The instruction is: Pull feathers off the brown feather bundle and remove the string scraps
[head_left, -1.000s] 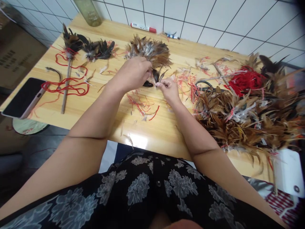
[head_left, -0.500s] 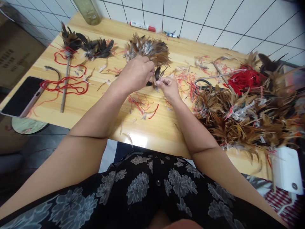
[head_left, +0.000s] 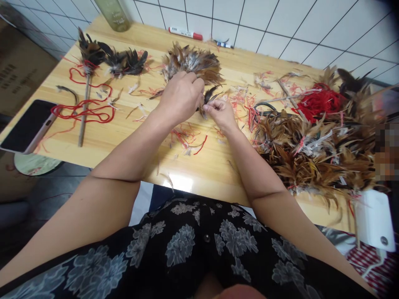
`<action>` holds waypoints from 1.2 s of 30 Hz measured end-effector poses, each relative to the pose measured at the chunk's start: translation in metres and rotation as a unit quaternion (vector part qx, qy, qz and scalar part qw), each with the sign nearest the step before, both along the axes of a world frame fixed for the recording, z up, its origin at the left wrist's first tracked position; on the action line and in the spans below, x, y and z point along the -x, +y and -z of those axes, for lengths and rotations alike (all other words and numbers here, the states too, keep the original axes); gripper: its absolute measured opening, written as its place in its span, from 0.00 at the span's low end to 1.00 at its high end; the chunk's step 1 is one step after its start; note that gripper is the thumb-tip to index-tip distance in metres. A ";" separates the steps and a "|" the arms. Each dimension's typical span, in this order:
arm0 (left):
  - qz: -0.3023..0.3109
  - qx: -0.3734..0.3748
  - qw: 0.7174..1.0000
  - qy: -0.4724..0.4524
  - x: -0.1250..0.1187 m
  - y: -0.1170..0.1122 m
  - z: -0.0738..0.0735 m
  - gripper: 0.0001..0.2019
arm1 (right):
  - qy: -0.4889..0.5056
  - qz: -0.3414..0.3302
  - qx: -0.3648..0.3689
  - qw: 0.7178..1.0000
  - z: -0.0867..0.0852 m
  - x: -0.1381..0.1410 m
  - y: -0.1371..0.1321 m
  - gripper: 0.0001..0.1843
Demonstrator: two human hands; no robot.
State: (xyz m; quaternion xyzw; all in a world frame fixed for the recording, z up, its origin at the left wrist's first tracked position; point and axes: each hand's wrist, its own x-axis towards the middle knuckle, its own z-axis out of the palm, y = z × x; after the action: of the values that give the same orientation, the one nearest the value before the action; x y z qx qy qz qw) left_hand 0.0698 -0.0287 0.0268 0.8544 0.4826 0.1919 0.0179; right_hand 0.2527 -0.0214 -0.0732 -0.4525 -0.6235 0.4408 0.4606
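My left hand (head_left: 182, 97) is closed around a small bunch of dark feathers (head_left: 209, 94) above the middle of the wooden table (head_left: 124, 133). My right hand (head_left: 220, 113) pinches the lower end of the same bunch, its fingers pressed together. Just behind my hands lies a brown and grey feather bundle (head_left: 193, 62). Loose red thread scraps (head_left: 187, 139) lie on the table under my hands.
A big pile of brown feathers (head_left: 314, 153) with red yarn (head_left: 321, 101) fills the right side. A feather duster on a stick (head_left: 85, 74) with red cord (head_left: 82, 113), a phone (head_left: 28, 126), a marker (head_left: 185, 33) and a bottle (head_left: 114, 14) are at the left and back. Scissors (head_left: 264, 110) lie near the pile.
Both hands have lifted slightly away from me with the small feather bunch. My left hand has turned a little over it.
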 end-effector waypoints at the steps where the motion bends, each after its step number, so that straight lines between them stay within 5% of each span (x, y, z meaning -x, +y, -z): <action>1: -0.003 0.009 1.000 0.009 -0.001 -0.002 -0.002 0.12 | -0.001 0.003 0.006 1.000 -0.002 0.001 -0.001 0.28; 5: 0.003 0.012 1.000 0.018 -0.002 -0.002 -0.001 0.17 | -0.008 0.014 0.039 0.999 -0.009 0.005 -0.004 0.28; 12: 0.060 0.094 0.972 -0.209 0.011 0.015 0.019 0.05 | -0.022 -0.015 0.046 0.999 -0.011 0.007 -0.007 0.32; 17: 0.055 0.130 0.961 -0.239 0.014 0.017 0.012 0.11 | -0.003 -0.033 0.035 0.999 -0.007 0.005 -0.008 0.33; 24: -0.094 0.071 0.980 -0.162 0.037 0.020 -0.019 0.11 | 0.014 -0.039 0.047 0.998 -0.008 0.002 -0.009 0.34; 29: -0.194 0.033 0.980 -0.037 0.085 0.029 -0.015 0.12 | 0.032 -0.026 0.042 0.998 -0.009 0.001 -0.009 0.35; 33: -0.120 0.103 0.979 -0.125 0.087 0.020 -0.003 0.16 | 0.041 0.002 0.042 0.998 -0.011 0.000 -0.009 0.38; 36: -0.024 0.213 0.943 -0.256 0.060 0.009 0.010 0.14 | 0.034 0.010 0.032 0.999 -0.011 0.000 -0.009 0.41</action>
State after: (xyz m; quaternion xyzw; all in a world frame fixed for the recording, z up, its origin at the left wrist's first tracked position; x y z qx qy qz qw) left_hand 0.0101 -0.0201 0.0171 0.7410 0.5113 0.2973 0.3181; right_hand 0.2526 -0.0306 -0.0622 -0.4583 -0.5881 0.4711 0.4713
